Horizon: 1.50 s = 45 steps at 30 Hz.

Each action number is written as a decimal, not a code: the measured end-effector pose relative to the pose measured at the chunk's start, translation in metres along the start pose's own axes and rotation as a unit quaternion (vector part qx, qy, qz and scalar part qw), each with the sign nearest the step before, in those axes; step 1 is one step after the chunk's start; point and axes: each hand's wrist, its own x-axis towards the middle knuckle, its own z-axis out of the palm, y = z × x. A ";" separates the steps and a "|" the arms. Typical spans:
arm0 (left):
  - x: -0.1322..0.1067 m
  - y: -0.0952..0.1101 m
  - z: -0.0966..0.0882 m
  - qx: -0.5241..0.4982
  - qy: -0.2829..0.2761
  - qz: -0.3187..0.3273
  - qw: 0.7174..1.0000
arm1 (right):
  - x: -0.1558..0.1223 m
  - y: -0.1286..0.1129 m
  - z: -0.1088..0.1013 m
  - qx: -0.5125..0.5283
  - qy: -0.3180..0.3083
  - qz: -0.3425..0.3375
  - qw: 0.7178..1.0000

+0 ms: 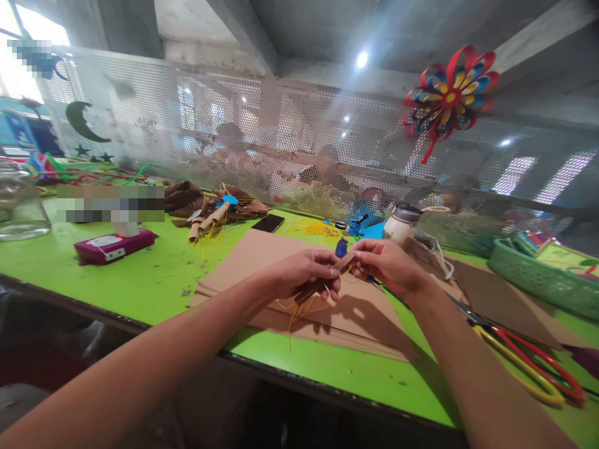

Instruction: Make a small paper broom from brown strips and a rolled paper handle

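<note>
Both my hands meet above a stack of brown paper sheets (262, 262) on the green table (154, 274). My left hand (304, 274) is closed round a small folded brown paper piece (344, 263) with yellow string (299, 312) hanging from under it. My right hand (388, 265) pinches the other end of the same piece. A small blue object (341, 247) shows just behind my fingers.
Scissors with red and yellow handles (528, 358) lie at the right, near a green basket (538, 274). A white jar with dark lid (401, 223), a black phone (268, 222), rolled brown paper pieces (210, 215), a magenta box (112, 244) and a glass jar (21, 206) stand further back. People sit behind a perforated screen (290, 137).
</note>
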 end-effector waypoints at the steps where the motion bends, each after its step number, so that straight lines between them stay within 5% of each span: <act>1: 0.000 0.000 0.001 0.005 0.007 0.006 1.000 | 0.001 0.001 0.000 -0.001 -0.001 0.000 1.000; 20: -0.004 0.004 0.005 0.088 0.030 0.044 0.995 | 0.003 0.002 -0.001 0.012 -0.001 0.005 1.000; 37: -0.003 0.006 0.007 0.058 -0.011 0.058 0.997 | 0.005 0.006 -0.007 0.027 -0.026 0.033 0.999; 45: -0.006 0.010 0.007 0.038 0.023 0.065 0.997 | 0.003 -0.001 -0.005 0.029 0.091 -0.014 0.995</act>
